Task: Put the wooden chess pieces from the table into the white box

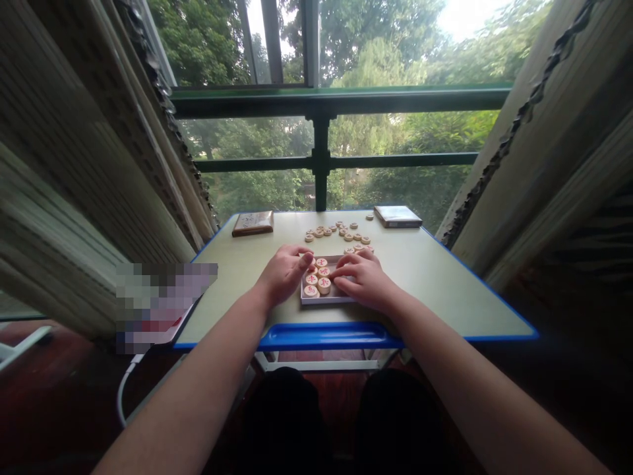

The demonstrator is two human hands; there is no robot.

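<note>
A shallow white box (327,299) lies near the front of the table, with red-marked Chinese chess pieces (324,285) stacked in its left part. My left hand (285,272) is curled about the box's far left corner, its thumb beside the pieces there; its other fingers are partly hidden. Over the right part of the box is my right hand (364,277), fingers apart and bent a little, the tips close to the right-hand column of pieces. I see nothing held in it. Just beyond that hand, more pieces (358,249) show, partly covered by it.
Loose chess pieces (327,231) lie scattered across the far middle of the blue-edged table (232,284). A brown box (252,223) sits at the far left, a pale flat box (398,216) at the far right. A blue tray (324,335) lines the front edge. Curtains flank the window.
</note>
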